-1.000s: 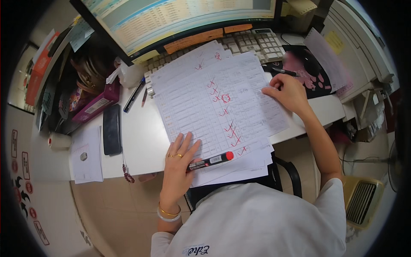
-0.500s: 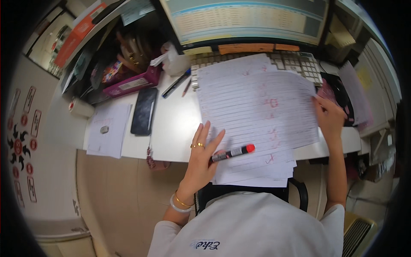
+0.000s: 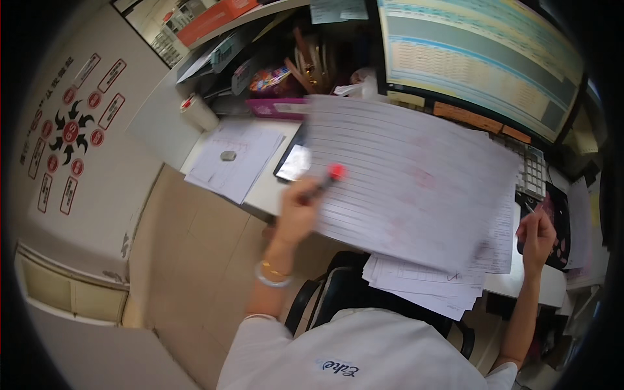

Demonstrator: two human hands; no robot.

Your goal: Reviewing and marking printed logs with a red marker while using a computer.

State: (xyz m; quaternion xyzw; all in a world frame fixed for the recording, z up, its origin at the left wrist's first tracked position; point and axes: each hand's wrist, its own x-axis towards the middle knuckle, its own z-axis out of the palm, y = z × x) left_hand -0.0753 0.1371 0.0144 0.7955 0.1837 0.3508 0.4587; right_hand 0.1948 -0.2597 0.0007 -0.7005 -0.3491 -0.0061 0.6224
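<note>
My left hand (image 3: 298, 211), with rings and bangles at the wrist, is closed around a black marker with a red end (image 3: 333, 174). The same hand grips the left edge of a large lined sheet (image 3: 403, 182), which is lifted, tilted and blurred, with faint red marks on it. Beneath that sheet lie more printed papers (image 3: 426, 286), jutting over the desk's front edge. My right hand (image 3: 537, 234) is closed at the right, apart from the sheet, beside the black mouse pad (image 3: 559, 250). A thin pen (image 3: 529, 208) pokes up from its fingers.
A monitor (image 3: 481, 65) stands at the back, with a keyboard (image 3: 534, 170) partly under the sheet. At the left, a small grey object (image 3: 228, 156) rests on papers (image 3: 253, 162). The sheet partly covers a phone (image 3: 294, 162). A black chair (image 3: 341, 286) stands before the desk.
My left hand has taken hold of the lined sheet and raised it leftward off the pile. My right hand has let go of the sheet's right edge. The view has swung left.
</note>
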